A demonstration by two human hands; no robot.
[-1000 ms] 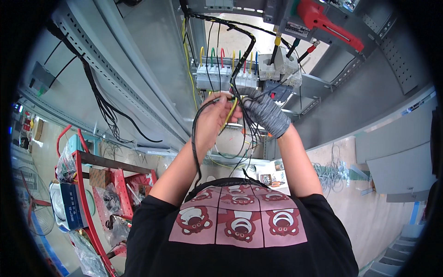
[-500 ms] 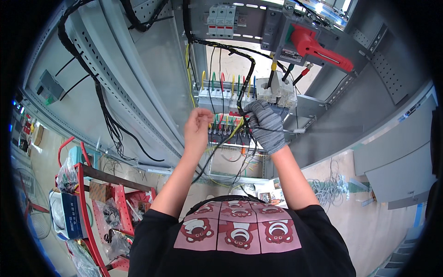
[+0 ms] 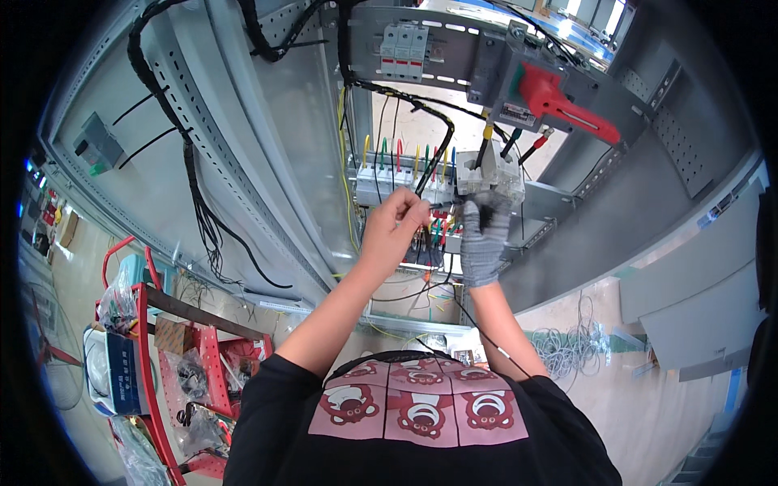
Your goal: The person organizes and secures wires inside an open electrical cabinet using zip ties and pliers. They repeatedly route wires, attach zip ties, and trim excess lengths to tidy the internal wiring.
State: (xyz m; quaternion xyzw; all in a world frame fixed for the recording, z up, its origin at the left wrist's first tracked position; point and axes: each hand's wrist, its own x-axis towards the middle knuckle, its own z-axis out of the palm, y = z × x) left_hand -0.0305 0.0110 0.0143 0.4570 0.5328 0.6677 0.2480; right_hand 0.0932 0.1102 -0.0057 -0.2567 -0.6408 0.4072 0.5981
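Observation:
My bare left hand [image 3: 395, 224] is closed in a pinch on a thin black wire [image 3: 442, 205], in front of the row of white breakers [image 3: 374, 180]. That wire runs across toward my right hand [image 3: 485, 247], which wears a grey knitted glove. The glove's thumb points up; its fingers are smeared by motion beside something dark, and their grip does not show. Just above the glove stands a block with clear covers [image 3: 490, 174]. A black wire bundle [image 3: 442, 150] comes down from the upper rail to my left fingertips. Coloured wires and terminals show partly between my hands.
A switch with a red handle [image 3: 563, 105] juts out at upper right. Fuse holders [image 3: 403, 53] sit on the upper rail. Black cables [image 3: 197, 198] hang along the cabinet's left wall. At lower left stands a red cart [image 3: 150, 364] with bags and boxes. Loose wire [image 3: 567, 344] lies on the floor.
My left hand has moved right and closed on the black wire. My right hand has shifted slightly right and down, away from the wire bundle it was gripping. The view has shifted slightly.

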